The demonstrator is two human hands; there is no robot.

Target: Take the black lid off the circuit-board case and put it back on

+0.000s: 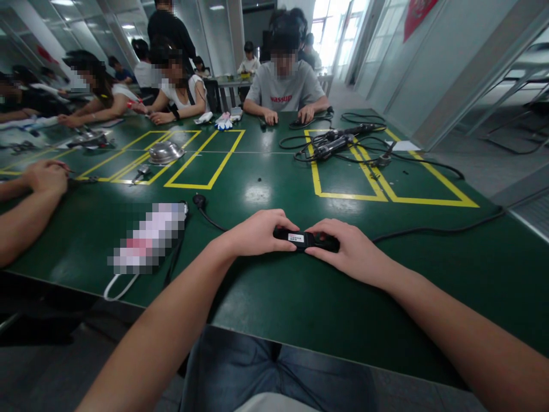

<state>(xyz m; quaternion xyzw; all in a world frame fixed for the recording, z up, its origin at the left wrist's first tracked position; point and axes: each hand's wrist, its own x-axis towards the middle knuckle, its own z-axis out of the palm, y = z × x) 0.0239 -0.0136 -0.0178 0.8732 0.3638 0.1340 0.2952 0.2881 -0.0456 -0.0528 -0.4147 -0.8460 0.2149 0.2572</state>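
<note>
A small black device (305, 240) with a white label lies on the green table (274, 297) near its front edge. My left hand (257, 232) grips its left end with curled fingers. My right hand (349, 249) closes over its right end. A black cable (433, 231) runs from the right end across the table to the right. Most of the device's right half is hidden under my fingers.
A blurred-out object with a white cord (148, 237) and a black plug lead (201, 205) lie to my left. Yellow tape boxes (386, 189) mark the table. A cable bundle (334, 144) sits far right. A metal bowl (165, 152) stands far left. Several people sit around; a neighbour's arm (26, 200) rests at left.
</note>
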